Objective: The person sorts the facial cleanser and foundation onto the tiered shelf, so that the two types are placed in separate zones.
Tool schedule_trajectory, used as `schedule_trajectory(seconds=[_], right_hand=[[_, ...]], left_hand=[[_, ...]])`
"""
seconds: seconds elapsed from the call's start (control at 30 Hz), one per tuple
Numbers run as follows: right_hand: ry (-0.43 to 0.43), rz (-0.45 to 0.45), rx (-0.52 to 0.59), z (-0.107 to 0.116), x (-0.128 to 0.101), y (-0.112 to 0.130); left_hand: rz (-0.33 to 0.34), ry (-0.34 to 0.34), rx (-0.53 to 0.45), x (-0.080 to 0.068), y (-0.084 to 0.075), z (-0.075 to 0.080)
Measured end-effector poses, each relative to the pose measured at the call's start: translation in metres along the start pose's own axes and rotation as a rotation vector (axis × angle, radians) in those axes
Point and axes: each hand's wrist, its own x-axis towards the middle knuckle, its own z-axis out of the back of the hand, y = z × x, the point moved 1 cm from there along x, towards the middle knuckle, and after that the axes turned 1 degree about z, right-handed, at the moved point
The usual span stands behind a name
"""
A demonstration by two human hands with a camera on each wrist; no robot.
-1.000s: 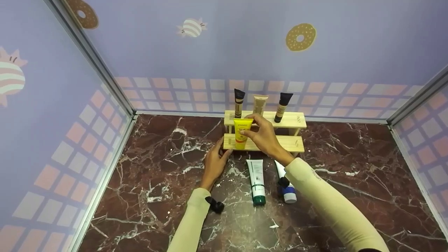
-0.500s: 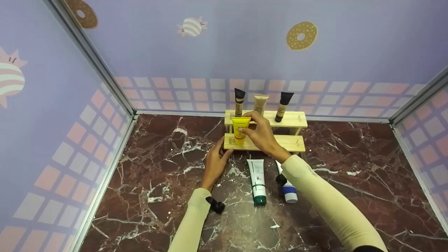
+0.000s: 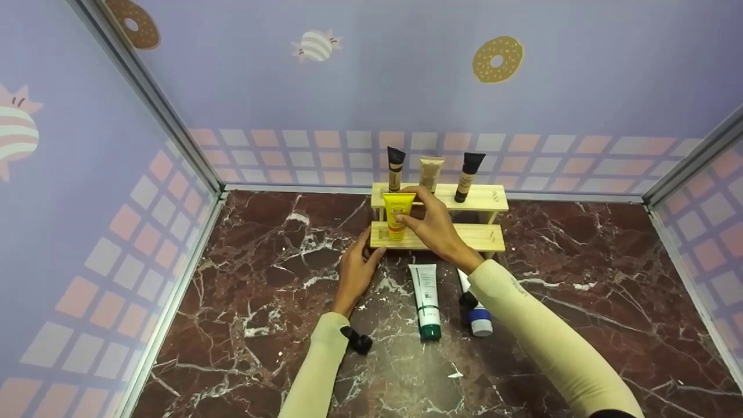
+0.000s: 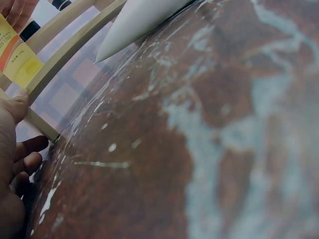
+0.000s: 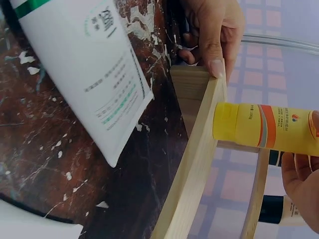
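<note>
While the yellow tube (image 3: pixel 396 205) is being pinched: its front face is being pressed by the thumb of the right hand (image 3: pixel 436 227), and its far side is being backed by the curled fingers.
Left grip: the left end of the lower step (image 3: pixel 455 237) of the wooden rack (image 3: pixel 493 197) is being gripped by the left hand (image 3: pixel 355 270), the thumb being laid along the front edge.
Yellow tube position: the tube is being held upright, cap down, near the left end of the lower step; in the right wrist view its cap appears to be meeting the wood.
Just changed: compared with a second ago, the tube is being held slightly farther back and to the left, while the left grip is being kept in place. By judgement, the tube's weight may be passing to the step; no release is being shown.
Yellow tube lettering: an orange band is being carried, with small characters and apparently "100g"; no brand is being made out.
White tube lettering: a square code and fine green and dark lines are being displayed on the white tube with the green cap (image 3: pixel 426 290); its words are too small.
Blue-banded tube: any label is being largely hidden by the right sleeve (image 3: pixel 522 313).
Upper step: a dark tube (image 3: pixel 395 168), a beige tube (image 3: pixel 430 170) and a black-ended tube (image 3: pixel 469 177) are being supported; their print is illegible.
Marble-patterned surface (image 3: pixel 278 313): rack and lying tubes are being carried.
</note>
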Motion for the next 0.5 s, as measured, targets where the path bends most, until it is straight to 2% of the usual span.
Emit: schedule_trajectory(seconds=[0.27, 0.5], right_hand=[[-0.017, -0.003, -0.095, 0.021, -0.025, -0.014], [-0.041, -0.022, -0.049, 0.038, -0.049, -0.021]], left_hand=[[0.020, 0.000, 0.000, -0.001, 0.000, 0.000], [0.032, 0.005, 0.001, 0.000, -0.001, 0.000]])
